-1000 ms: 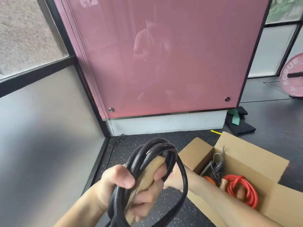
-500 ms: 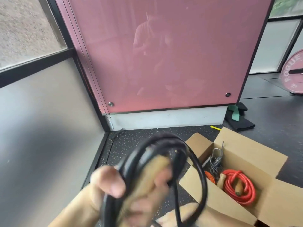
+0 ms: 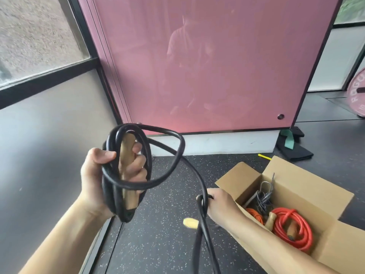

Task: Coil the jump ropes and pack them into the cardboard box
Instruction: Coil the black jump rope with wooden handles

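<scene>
A: While looking down at the floor, seeing what in the left hand [image 3: 94, 175]?
B: Gripping a coil of the black jump rope [image 3: 169, 135] together with one wooden handle [image 3: 126, 153], with fingers [image 3: 138, 149] curled round both and the thumb laid over the loops. Held up in the air, above the floor's left edge by the grey wall.
A: And in the right hand [image 3: 221, 204]?
B: Holding the loose run of the same rope lower down, closed round it, just beside the left wall of the cardboard box [image 3: 237, 175]. Hanging from there down out of view.
A: Standing where?
B: On the floor toward its right side, flaps open, short of the back edge under the pink panel [image 3: 217, 66]. Holding a coiled red jump rope [image 3: 296, 230], an orange rope [image 3: 254, 212] and a grey wire tangle [image 3: 264, 198]. Also a blurred yellow bit [image 3: 190, 223] near the black rope, too smeared to name
</scene>
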Demonstrator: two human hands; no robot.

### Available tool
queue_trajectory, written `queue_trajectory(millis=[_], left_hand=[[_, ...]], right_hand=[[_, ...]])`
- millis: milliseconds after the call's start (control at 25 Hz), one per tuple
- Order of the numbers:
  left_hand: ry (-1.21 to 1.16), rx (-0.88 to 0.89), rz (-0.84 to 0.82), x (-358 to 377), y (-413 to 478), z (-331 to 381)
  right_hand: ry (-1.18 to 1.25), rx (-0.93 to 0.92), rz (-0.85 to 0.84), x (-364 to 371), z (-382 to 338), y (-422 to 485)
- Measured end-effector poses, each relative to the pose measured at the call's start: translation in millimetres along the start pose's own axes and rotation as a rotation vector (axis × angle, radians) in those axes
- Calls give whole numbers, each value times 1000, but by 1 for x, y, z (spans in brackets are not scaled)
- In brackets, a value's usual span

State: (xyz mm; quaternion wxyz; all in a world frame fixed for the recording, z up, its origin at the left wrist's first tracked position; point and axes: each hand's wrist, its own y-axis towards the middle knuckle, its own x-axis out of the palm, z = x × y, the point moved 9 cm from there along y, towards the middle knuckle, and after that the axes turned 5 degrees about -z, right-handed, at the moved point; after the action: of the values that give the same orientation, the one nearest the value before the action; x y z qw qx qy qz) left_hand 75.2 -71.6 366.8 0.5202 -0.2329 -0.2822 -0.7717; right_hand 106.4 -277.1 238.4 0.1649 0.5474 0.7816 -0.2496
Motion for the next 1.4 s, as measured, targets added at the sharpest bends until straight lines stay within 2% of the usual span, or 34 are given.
queue_trajectory(millis=[40,120,200,280,360,480,560,640,840,960,1080,1240,1400], left_hand=[[45,-7,55,-1,2,-6],[110,-22,211,-8,4,-14],[97,23,304,-13,8,-15],[116,33,361,-21,12,-13],[289,-84,377,-26,13,-20],[529,-368,337,-37,7,-50],[513,-417,287,-32,7,-64],[461,-428,285,-26,9,-73],[486,-587,204,-8,9,-100],[479,-470,216,1,15,-98],[367,-261,252,-6,27,-75],[169,-36,255,-25,27,-6],[23,235,416,-70,-8,72]], right_hand=[[-40,62,-16,-3,0,0],[-50,66,-97,2,-3,-3],[27,25,-242,11,-17,-10],[23,-40,-273,14,-23,-13],[-32,-127,-161,4,-30,-13],[-34,-236,-35,-12,-38,-14],[-19,-259,4,-20,-42,-17],[-13,-210,50,-22,-40,-15],[0,-102,170,-27,-31,-13],[-4,-166,118,-34,-40,-14],[-67,-96,147,-54,-18,3],[-429,221,155,-73,70,34],[-541,564,211,-109,156,39]])
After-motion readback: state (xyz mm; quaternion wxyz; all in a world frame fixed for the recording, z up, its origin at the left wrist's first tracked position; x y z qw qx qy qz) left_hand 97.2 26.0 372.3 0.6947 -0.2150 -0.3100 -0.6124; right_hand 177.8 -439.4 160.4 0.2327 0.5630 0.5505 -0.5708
